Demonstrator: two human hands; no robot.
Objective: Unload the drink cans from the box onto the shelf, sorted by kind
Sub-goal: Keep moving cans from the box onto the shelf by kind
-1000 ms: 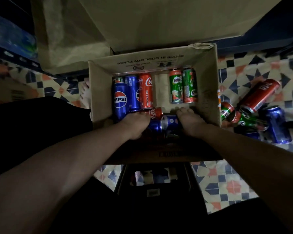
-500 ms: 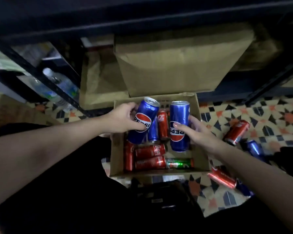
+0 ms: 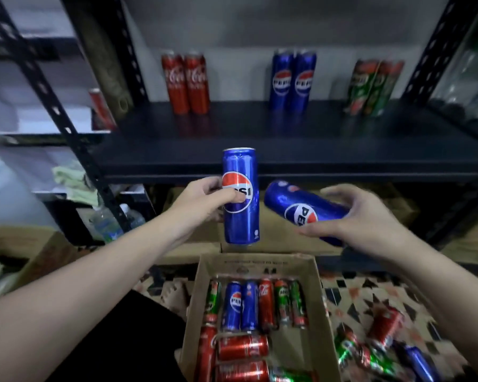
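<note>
Left hand (image 3: 204,201) gripping an upright Pepsi can (image 3: 240,197), right hand (image 3: 362,216) clasping a tilted Pepsi can (image 3: 304,210), both before the shelf (image 3: 260,150) edge, bare board ahead of three can pairs.

- The left hand (image 3: 204,201) holds one Pepsi can (image 3: 240,195) upright, above the box (image 3: 318,312) and in front of the shelf (image 3: 260,139).
- Just to its right, the right hand (image 3: 362,219) holds a second Pepsi can (image 3: 304,209) tilted on its side.
- On the shelf behind: Coca-Cola pair (image 3: 186,82) left, Pepsi pair (image 3: 293,81) middle, Milo pair (image 3: 373,88) right.
- In the box lie mixed cans (image 3: 255,304); loose cans (image 3: 381,346) lie on the floor to its right.
</note>
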